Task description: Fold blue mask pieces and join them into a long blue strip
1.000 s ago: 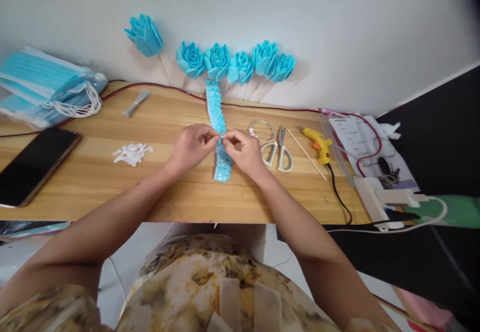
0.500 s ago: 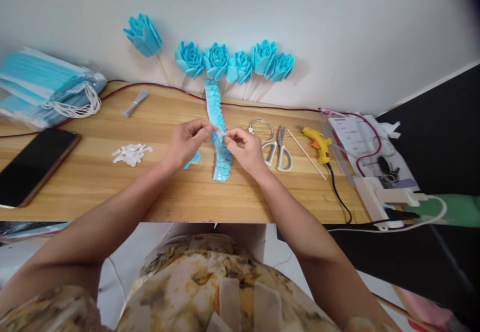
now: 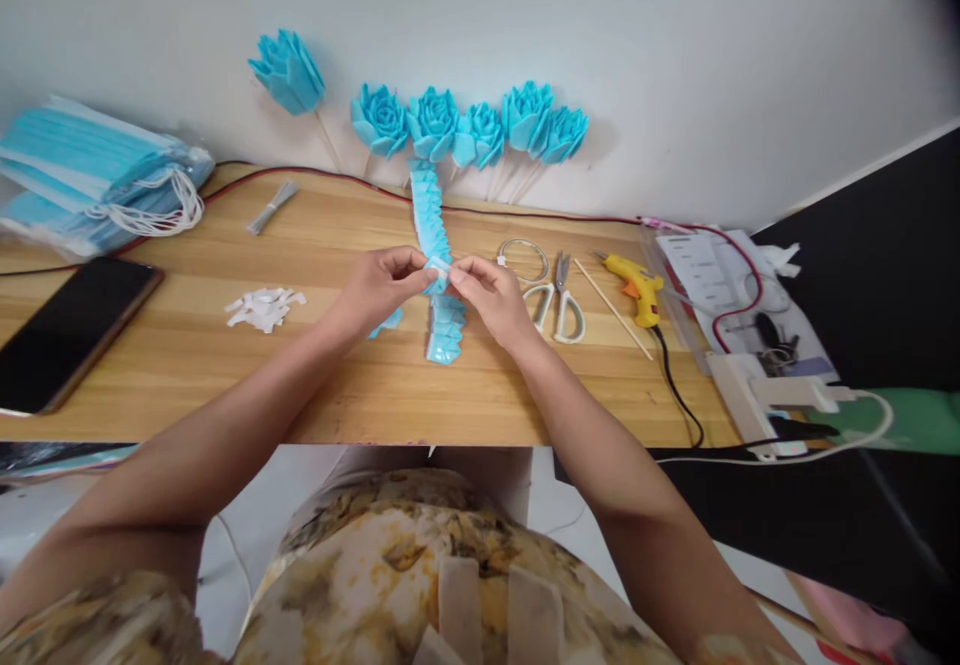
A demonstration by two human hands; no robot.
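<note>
My left hand (image 3: 386, 285) and my right hand (image 3: 487, 293) meet at the middle of the table, each pinching one side of a small folded blue piece of fabric (image 3: 437, 273). A whitish strip or edge shows on the piece between the fingertips. Beneath and beyond it runs a long row of folded blue pieces (image 3: 429, 210), overlapping one another towards the wall. The near end of the row (image 3: 447, 335) lies below my hands. A loose blue scrap (image 3: 388, 323) sits under my left wrist, partly hidden.
Blue flowers (image 3: 433, 123) on sticks lean on the wall. White scraps (image 3: 265, 309), a phone (image 3: 75, 330) and stacked masks (image 3: 97, 170) lie left. To the right are scissors (image 3: 559, 295), a wooden stick (image 3: 613, 308), a yellow glue gun (image 3: 636, 288) and a power strip (image 3: 742, 395).
The blue piece between my fingertips has turned slightly and its pale edge shows more. Both hands stay nearly in place, fingers drawn a little closer on it.
</note>
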